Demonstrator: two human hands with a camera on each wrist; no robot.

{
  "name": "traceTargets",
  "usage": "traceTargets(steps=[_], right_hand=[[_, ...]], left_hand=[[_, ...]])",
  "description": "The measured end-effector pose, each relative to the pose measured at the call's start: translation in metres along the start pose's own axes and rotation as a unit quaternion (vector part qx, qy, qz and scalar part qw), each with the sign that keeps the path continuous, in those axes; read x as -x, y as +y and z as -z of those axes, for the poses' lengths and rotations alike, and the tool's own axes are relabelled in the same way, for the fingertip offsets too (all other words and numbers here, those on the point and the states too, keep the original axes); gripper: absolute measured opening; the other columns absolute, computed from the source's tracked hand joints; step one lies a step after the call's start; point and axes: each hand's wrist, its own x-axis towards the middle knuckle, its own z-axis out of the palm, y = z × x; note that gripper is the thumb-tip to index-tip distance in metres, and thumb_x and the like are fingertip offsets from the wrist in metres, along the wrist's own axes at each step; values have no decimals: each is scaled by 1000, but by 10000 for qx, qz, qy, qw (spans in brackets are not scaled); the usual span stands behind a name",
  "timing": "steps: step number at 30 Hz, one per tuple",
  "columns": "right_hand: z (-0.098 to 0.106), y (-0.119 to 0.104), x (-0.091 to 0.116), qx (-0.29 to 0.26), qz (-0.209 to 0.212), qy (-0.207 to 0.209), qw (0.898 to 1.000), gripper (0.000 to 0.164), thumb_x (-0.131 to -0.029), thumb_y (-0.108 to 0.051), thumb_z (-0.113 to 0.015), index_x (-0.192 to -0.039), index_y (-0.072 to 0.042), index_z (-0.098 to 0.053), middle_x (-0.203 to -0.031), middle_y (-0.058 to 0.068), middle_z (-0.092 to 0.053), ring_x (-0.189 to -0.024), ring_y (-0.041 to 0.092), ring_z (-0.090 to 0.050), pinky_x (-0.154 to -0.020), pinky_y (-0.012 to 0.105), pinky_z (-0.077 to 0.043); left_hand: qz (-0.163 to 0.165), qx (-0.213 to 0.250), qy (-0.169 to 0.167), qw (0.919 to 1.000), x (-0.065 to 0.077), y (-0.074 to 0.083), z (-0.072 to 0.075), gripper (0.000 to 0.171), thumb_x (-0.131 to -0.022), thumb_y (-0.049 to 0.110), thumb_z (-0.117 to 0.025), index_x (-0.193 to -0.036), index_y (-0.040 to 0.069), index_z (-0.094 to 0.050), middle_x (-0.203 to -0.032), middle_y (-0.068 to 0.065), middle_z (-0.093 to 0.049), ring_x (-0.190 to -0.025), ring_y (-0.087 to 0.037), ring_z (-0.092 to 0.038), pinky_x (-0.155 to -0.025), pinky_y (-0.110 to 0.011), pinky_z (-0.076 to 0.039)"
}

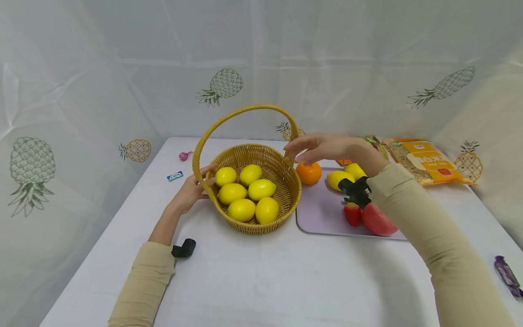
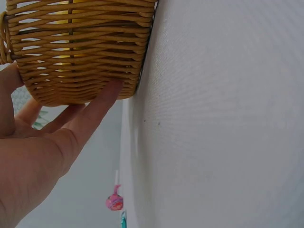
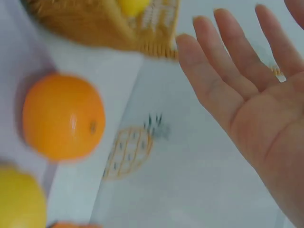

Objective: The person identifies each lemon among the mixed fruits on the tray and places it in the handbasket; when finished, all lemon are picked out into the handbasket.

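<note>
A wicker basket (image 1: pixel 254 227) with a tall arched handle stands on the white table, holding several lemons (image 1: pixel 232 194). My left hand (image 1: pixel 191 190) is at its left side, by the foot of the handle. In the left wrist view, outstretched fingers (image 2: pixel 97 107) of that hand touch the woven outer wall (image 2: pixel 90 52). Over the right side of the basket is my right hand (image 1: pixel 323 147), its fingertips close to the other foot of the handle; whether they touch is unclear. The right wrist view shows its fingers extended and spread, holding nothing.
Right of the basket lies a lilac tray (image 1: pixel 318 222) with an orange (image 1: pixel 309 172), lemons (image 1: pixel 336 179), a strawberry (image 1: pixel 352 214) and a red fruit (image 1: pixel 377 220). A grain bag (image 1: pixel 426 161) is behind it. A lollipop (image 1: pixel 185 156), a small blue packet (image 1: pixel 175 176) and a purple-wrapped candy (image 1: pixel 508 276) lie around.
</note>
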Motion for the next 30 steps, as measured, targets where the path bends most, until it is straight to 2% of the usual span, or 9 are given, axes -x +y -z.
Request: traceTargets(steps=[5,10,16,21,30], right_hand=[[23,32,34,-204,-337,592,9975,53,-98,-18,-59,-147,-12,-39,-146,15,-41,-130,32,-42,-106,46,-39],[41,69,66,-206,-769,1236,9891,57,-97,-22,-60,-148,-11,-36,-146,16,-40,-124,26,-48,-106,47,-38],[52,108,96,-156,-1035,1747,9790,61,-97,-23,-59,-149,-7,-32,-147,23,-36,-131,37,-39,-107,53,-35],[50,128,102,-8,-1244,1842,9750,63,-97,-26,-59,-150,-5,-31,-149,25,-32,-133,41,-34,-107,56,-33],[44,138,98,124,-1582,1404,9773,67,-96,-23,-61,-149,0,-28,-150,31,-24,-132,48,-30,-103,58,-38]], left_hand=[[22,12,15,10000,1,2,1,58,-102,24,-51,-154,14,-28,-156,-16,-23,-131,-41,-37,-93,-52,-49],[28,-50,40,10000,3,3,2,58,-102,25,-51,-154,13,-27,-157,-15,-21,-132,-41,-37,-93,-52,-49],[31,-65,40,10000,4,2,2,59,-102,25,-51,-154,13,-27,-158,-14,-20,-132,-41,-36,-92,-52,-50],[-4,-67,47,10000,3,0,1,58,-102,25,-50,-154,13,-27,-157,-15,-21,-133,-41,-35,-93,-53,-49],[-29,-31,2,10000,2,0,-1,58,-102,25,-50,-154,13,-27,-157,-15,-20,-133,-41,-35,-92,-51,-50]])
